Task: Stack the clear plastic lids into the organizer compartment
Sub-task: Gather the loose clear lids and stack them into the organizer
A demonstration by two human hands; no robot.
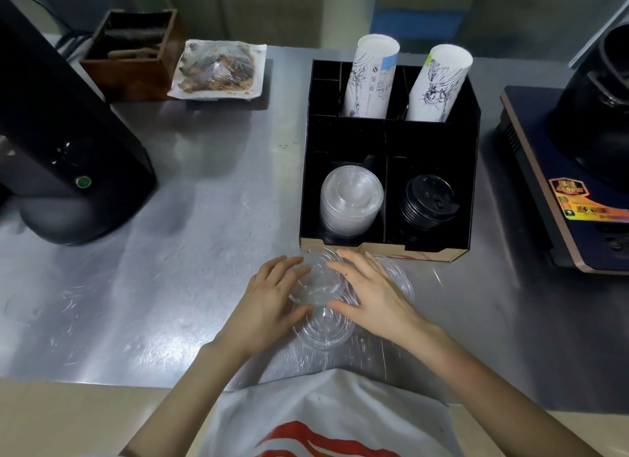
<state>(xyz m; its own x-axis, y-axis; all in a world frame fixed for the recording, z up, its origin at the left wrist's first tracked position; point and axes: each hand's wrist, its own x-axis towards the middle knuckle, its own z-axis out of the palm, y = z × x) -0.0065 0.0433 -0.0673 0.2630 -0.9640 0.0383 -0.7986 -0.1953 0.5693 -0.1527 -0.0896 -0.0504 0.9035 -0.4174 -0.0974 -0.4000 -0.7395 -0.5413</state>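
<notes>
head view had the left hand and the right hand set on either side of a loose clear lid, fingers spread wide and curved round its rim, touching it but not yet closed on it. more loose lids lay just nearer the person than that one and one beside the right hand, all on the worktop right in front of the black organizer. inside the organizer, the front left compartment already held a leaning stack of clear lids; the compartment to its right held black lids, and paper cups stood in the back ones. the step looked like gathering the loose lids; next they would need nesting square, then lifting over the organizer's front lip onto the clear stack. the worktop was scuffed steel. left of the organizer sat a wrapped tray of food, a wooden box and a black machine; right of it, another appliance.
</notes>
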